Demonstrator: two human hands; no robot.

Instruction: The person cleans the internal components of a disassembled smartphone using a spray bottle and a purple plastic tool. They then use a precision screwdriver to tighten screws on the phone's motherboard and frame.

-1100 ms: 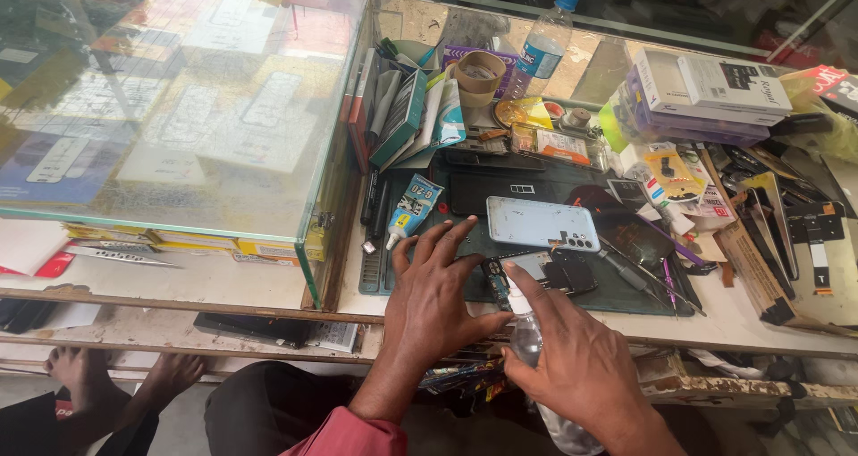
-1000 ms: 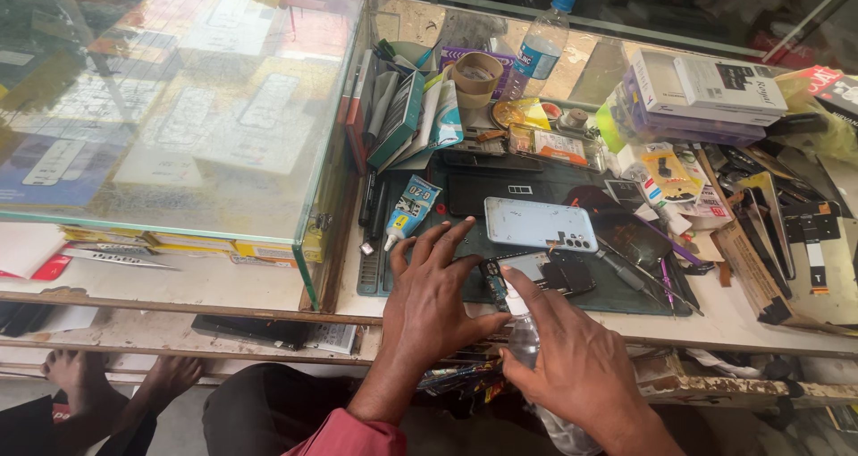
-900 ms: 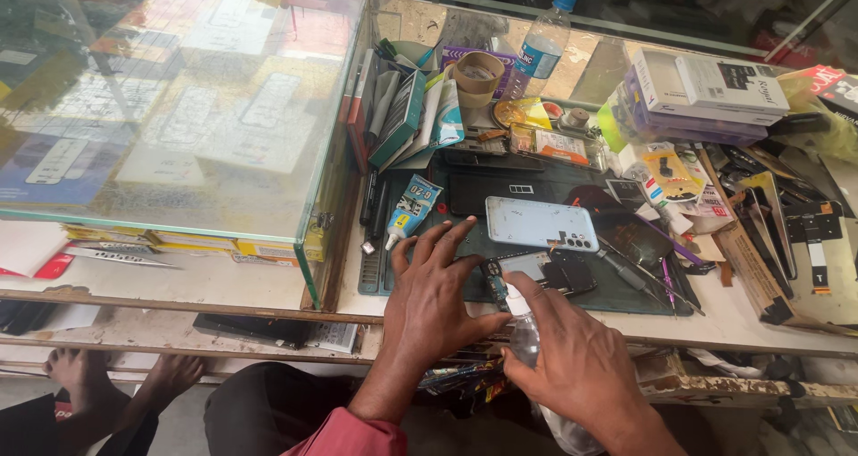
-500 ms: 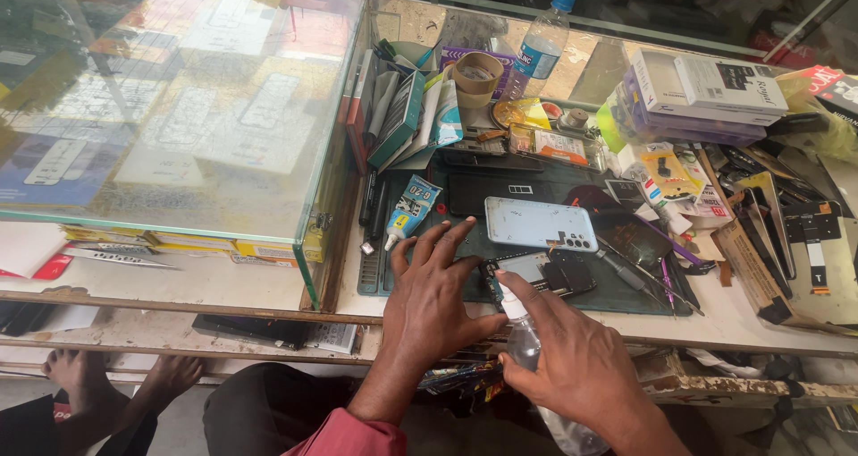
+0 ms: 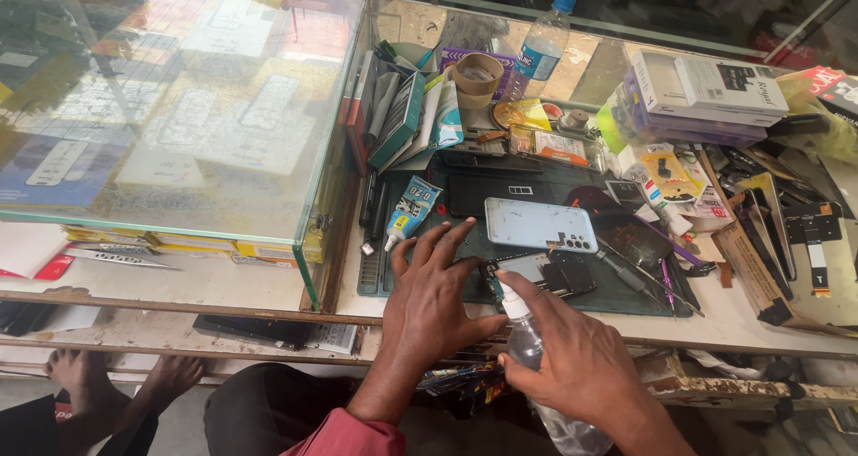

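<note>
Right grip [image 5: 572, 367] half-hiding small bottle [image 5: 523, 335]

Soft, even daylight; shadows faint. Strong glare and reflections on the glass case [image 5: 179, 125] at far left. Focus sharp mid-scene; near edge dim under the surface [image 5: 786, 326].

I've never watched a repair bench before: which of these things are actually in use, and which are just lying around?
In use:
left hand flat on the mat
right hand holding a small spray bottle
opened phone between the hands

Lying about:
pale blue phone
glue tube
water bottle
tape roll
white boxes
</note>
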